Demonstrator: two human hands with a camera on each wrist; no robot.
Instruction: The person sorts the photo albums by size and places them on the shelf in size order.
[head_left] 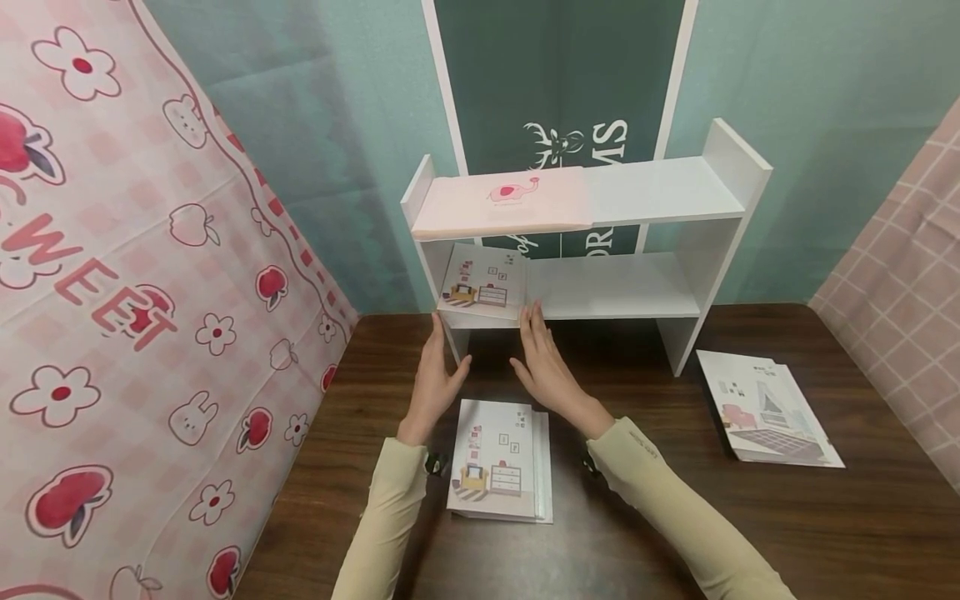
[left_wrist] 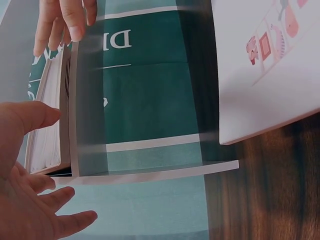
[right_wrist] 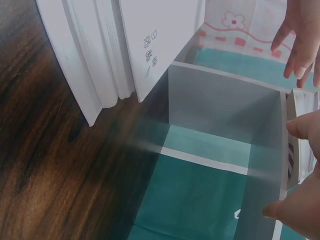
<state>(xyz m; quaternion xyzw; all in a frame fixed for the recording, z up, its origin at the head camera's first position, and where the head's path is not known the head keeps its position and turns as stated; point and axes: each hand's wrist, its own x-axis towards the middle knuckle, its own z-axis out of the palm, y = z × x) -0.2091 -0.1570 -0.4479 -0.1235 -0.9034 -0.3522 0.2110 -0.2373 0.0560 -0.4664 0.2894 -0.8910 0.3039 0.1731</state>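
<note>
A book (head_left: pixel 483 283) with a drawn room on its cover lies flat on the left half of the middle board of a white desktop shelf (head_left: pixel 615 287). My left hand (head_left: pixel 435 383) is at the book's front left corner, beside the shelf's left side panel, fingers extended and thumb apart. At the front right corner of the same book, my right hand (head_left: pixel 546 367) has its straight fingertips right at the edge. In the left wrist view, the page edges of the book (left_wrist: pixel 47 115) face out between both hands. Neither hand grips anything.
A pink book (head_left: pixel 517 200) with an elephant lies on the shelf's top board. Between the forearms, stacked books (head_left: pixel 491 467) lie on the dark wooden table (head_left: pixel 615 533). More stacked books (head_left: pixel 768 408) lie at the right. A patterned cloth (head_left: pixel 150 333) hangs along the left.
</note>
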